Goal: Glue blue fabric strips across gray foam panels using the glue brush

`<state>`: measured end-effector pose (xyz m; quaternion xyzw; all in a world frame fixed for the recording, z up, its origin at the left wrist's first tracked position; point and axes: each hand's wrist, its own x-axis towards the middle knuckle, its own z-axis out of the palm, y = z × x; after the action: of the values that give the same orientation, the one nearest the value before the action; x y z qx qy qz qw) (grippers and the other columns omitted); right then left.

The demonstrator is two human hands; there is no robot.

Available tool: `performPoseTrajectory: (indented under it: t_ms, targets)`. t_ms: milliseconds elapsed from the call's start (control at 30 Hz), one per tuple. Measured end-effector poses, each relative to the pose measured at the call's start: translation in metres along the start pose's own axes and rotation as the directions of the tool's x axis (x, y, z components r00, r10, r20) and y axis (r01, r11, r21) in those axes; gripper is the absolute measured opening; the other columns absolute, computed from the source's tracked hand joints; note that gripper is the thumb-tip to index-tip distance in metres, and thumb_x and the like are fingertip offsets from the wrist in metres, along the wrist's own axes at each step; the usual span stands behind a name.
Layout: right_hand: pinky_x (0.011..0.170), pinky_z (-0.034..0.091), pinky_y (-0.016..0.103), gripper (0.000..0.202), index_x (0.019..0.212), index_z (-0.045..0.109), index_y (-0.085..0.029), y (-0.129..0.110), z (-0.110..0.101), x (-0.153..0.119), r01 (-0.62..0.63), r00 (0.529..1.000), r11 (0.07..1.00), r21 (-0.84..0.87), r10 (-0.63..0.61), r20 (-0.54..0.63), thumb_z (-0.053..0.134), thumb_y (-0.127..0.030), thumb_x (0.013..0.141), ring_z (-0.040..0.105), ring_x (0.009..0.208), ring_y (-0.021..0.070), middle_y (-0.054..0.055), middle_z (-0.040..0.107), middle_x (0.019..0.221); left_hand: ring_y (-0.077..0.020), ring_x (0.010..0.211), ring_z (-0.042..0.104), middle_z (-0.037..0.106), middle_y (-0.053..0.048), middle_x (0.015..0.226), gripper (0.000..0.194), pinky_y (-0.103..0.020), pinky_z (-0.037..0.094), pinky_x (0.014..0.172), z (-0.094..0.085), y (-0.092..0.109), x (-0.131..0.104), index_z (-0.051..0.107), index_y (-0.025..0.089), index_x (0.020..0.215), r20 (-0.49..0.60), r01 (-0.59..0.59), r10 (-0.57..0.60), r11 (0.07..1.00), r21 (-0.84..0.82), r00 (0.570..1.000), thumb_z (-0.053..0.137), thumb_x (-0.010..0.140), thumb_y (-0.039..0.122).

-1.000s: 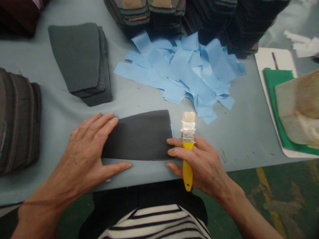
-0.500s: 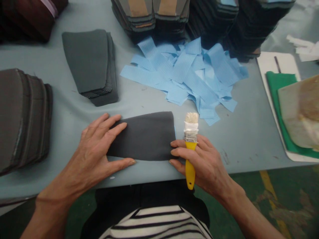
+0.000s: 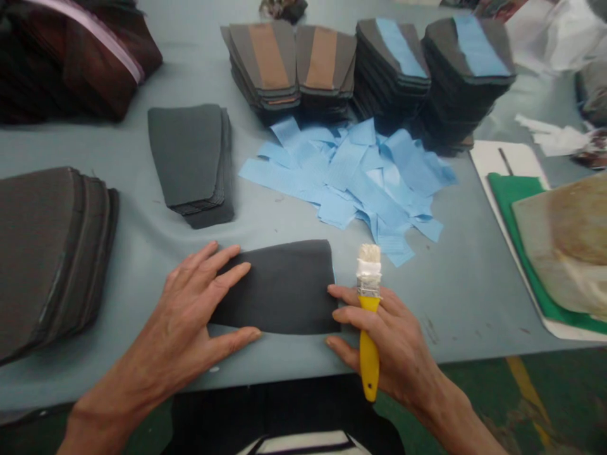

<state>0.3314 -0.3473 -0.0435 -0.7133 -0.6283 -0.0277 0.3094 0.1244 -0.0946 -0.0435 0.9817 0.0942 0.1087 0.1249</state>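
Observation:
A dark grey panel (image 3: 284, 287) lies flat near the table's front edge, with a thin blue edge showing at its right side. My left hand (image 3: 202, 303) rests on the panel's left end, fingers spread, thumb along the lower edge. At the right end, my right hand (image 3: 384, 335) touches the panel's edge with its fingertips. A yellow-handled brush (image 3: 369, 344) is held in that hand, its white-coated bristles pointing away from me. Beyond the panel lies a loose heap of light blue strips (image 3: 351, 164).
Dark panels are stacked at the left (image 3: 38, 253) and behind the work (image 3: 190, 151). Taller stacks (image 3: 272, 57) topped with brown or blue strips stand at the back. On the right, a white board (image 3: 502, 158) bears green material (image 3: 516, 186) and a stained container (image 3: 564, 234).
The view has tilted up, so more of the back stacks shows. My right thumb has come slightly away from the panel; the brush remains in that hand.

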Motion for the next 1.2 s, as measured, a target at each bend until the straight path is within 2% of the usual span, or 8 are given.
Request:
performPoseTrajectory:
  t_ms: [333, 500, 633, 867, 1000, 1200]
  targets:
    - [0.087, 0.065, 0.041, 0.015, 0.114, 0.059, -0.022, 0.008, -0.003, 0.021, -0.027, 0.997, 0.998, -0.052, 0.024, -0.071, 0.068, -0.023, 0.102, 0.08, 0.106, 0.0256, 0.016, 0.079, 0.125, -0.0373, 0.153, 0.046, 0.056, -0.014, 0.161, 0.059, -0.058, 0.041, 0.123, 0.004, -0.004, 0.004, 0.043, 0.025, 0.157, -0.059, 0.037, -0.036, 0.999, 0.029, 0.998, 0.057, 0.105, 0.048]
    - [0.087, 0.066, 0.044, 0.012, 0.112, 0.06, -0.022, 0.014, -0.001, 0.036, 0.033, 0.999, 0.996, -0.088, -0.036, -0.033, 0.067, -0.025, 0.103, 0.08, 0.105, 0.0279, 0.014, 0.08, 0.122, -0.0358, 0.153, 0.048, 0.059, -0.01, 0.159, 0.061, -0.055, 0.042, 0.123, 0.006, -0.004, 0.004, 0.041, 0.027, 0.16, -0.054, 0.051, -0.05, 0.999, 0.018, 0.997, 0.059, 0.104, 0.045]
    - [0.084, 0.067, 0.047, 0.016, 0.114, 0.059, -0.022, 0.02, 0.0, 0.041, 0.019, 1.0, 0.992, -0.124, -0.02, -0.005, 0.067, -0.03, 0.102, 0.079, 0.103, 0.0316, 0.013, 0.08, 0.123, -0.0347, 0.15, 0.049, 0.062, -0.01, 0.155, 0.061, -0.053, 0.044, 0.121, 0.006, -0.004, 0.005, 0.041, 0.025, 0.16, -0.053, 0.05, -0.049, 0.999, 0.021, 0.997, 0.059, 0.105, 0.045]
    - [0.089, 0.066, 0.048, 0.036, 0.124, 0.057, -0.022, 0.035, -0.001, 0.055, 0.002, 1.0, 0.99, -0.138, 0.002, 0.028, 0.075, -0.034, 0.095, 0.076, 0.106, 0.0314, 0.015, 0.075, 0.136, -0.0355, 0.147, 0.054, 0.066, -0.009, 0.152, 0.059, -0.054, 0.05, 0.117, 0.004, -0.004, 0.007, 0.045, 0.028, 0.158, -0.043, 0.074, -0.073, 0.997, 0.025, 0.996, 0.06, 0.103, 0.046]
    - [0.089, 0.064, 0.045, 0.036, 0.121, 0.056, -0.023, 0.044, 0.001, 0.067, 0.057, 0.996, 0.992, -0.114, -0.05, 0.07, 0.077, -0.03, 0.093, 0.076, 0.102, 0.0291, 0.011, 0.079, 0.127, -0.0355, 0.146, 0.056, 0.066, -0.008, 0.151, 0.059, -0.055, 0.05, 0.117, 0.002, -0.003, 0.008, 0.046, 0.029, 0.157, -0.036, 0.094, -0.094, 0.995, 0.016, 0.995, 0.06, 0.103, 0.048]
    - [0.081, 0.061, 0.042, 0.029, 0.121, 0.057, -0.022, 0.049, 0.001, 0.073, 0.098, 0.991, 0.989, -0.111, -0.087, 0.1, 0.072, -0.03, 0.097, 0.074, 0.095, 0.0288, 0.01, 0.08, 0.116, -0.0345, 0.147, 0.054, 0.065, -0.01, 0.151, 0.057, -0.054, 0.049, 0.117, 0.0, 0.0, 0.01, 0.043, 0.027, 0.158, -0.026, 0.093, -0.093, 0.996, 0.007, 0.995, 0.058, 0.106, 0.044]
